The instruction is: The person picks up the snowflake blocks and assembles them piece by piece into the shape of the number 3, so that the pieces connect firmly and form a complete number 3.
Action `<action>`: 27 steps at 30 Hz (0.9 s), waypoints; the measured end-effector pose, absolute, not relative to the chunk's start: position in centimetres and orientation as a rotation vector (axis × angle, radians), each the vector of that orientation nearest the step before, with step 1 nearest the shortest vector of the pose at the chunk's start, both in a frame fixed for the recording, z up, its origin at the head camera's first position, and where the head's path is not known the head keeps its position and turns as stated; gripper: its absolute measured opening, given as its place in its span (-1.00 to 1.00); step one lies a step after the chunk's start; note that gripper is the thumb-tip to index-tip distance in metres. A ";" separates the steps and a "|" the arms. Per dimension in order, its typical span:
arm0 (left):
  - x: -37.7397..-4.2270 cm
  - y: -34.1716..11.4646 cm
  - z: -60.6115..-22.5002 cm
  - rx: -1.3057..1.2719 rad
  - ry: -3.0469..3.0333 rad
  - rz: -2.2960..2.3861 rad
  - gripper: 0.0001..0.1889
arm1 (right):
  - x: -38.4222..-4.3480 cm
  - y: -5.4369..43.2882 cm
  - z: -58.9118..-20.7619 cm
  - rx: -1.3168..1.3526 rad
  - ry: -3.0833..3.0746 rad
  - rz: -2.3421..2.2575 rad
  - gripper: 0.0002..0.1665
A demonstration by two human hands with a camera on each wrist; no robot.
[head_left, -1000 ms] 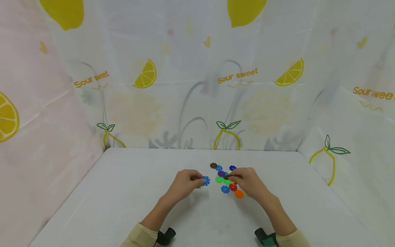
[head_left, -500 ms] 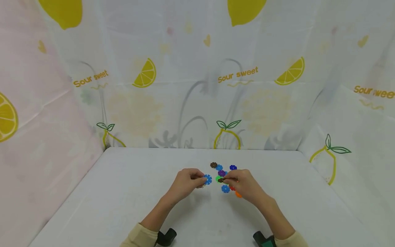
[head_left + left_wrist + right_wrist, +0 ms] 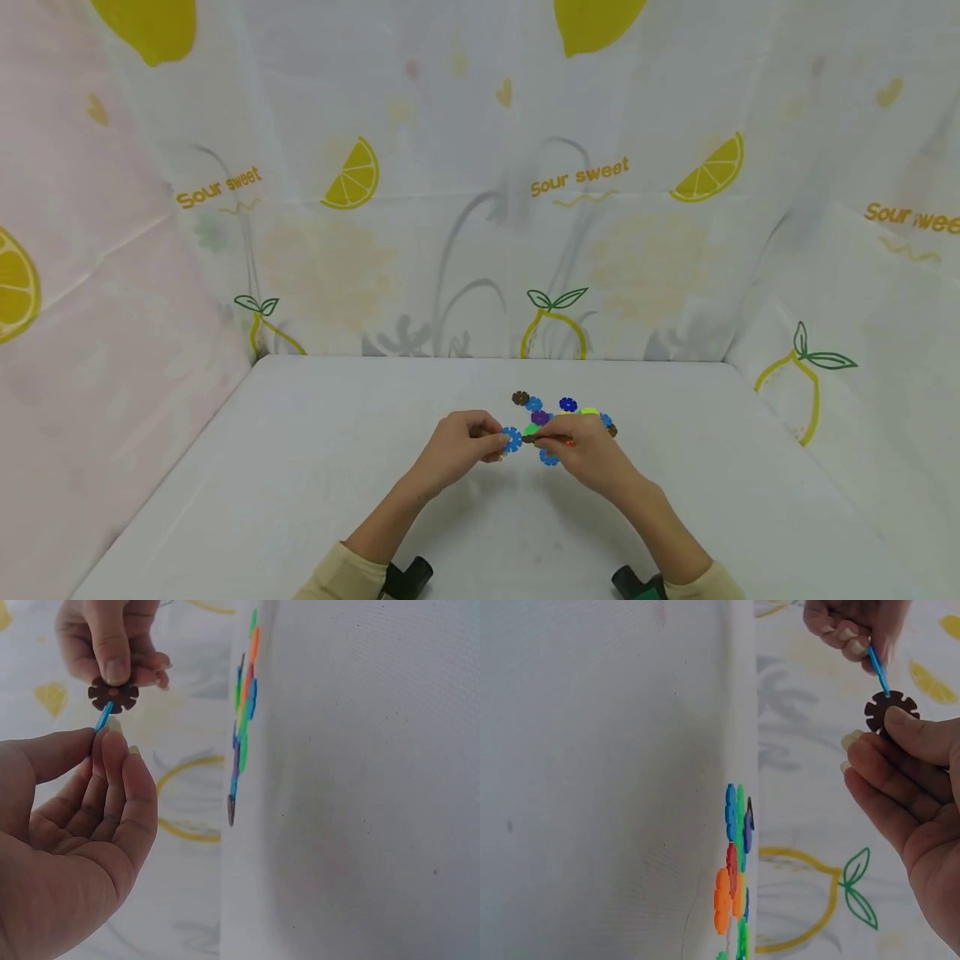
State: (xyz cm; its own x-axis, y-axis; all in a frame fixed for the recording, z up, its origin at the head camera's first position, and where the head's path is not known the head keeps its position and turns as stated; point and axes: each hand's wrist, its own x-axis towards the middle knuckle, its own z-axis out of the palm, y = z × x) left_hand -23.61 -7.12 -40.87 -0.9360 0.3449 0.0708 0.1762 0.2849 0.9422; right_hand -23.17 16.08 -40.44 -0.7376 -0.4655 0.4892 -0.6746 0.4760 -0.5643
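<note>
My left hand [image 3: 463, 450] pinches a blue notched snowflake disc [image 3: 512, 439] between thumb and fingertips, its flat face toward the head camera. Opposite it, my right hand [image 3: 588, 450] pinches a brown snowflake disc [image 3: 113, 697], turned edge-on to the head view. Both discs are held above the table. In the right wrist view the edge of the blue disc [image 3: 878, 671] meets the rim of the brown disc [image 3: 889, 711] at right angles, right at a notch. My right thumb covers part of the brown disc's face.
Several loose snowflake discs lie on the white table [image 3: 262, 500] behind and under my right hand, among them a purple disc [image 3: 540, 417], a dark blue disc [image 3: 567, 404] and a brown disc [image 3: 521, 398]. A lemon-printed cloth [image 3: 450, 250] walls the table's back and sides.
My right hand has moved left with the brown disc until it meets the blue disc. My left hand has shifted slightly right. More loose discs at the right now show.
</note>
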 end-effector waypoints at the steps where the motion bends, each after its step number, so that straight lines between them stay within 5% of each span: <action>1: -23.6 -7.1 -40.8 0.490 2.389 1.732 -0.81 | -23.1 16.0 -40.4 0.973 -2.461 1.117 -0.89; 27: -23.2 -6.6 -40.8 0.456 2.361 1.743 -0.82 | -22.7 15.2 -40.8 0.991 -2.402 0.893 -0.89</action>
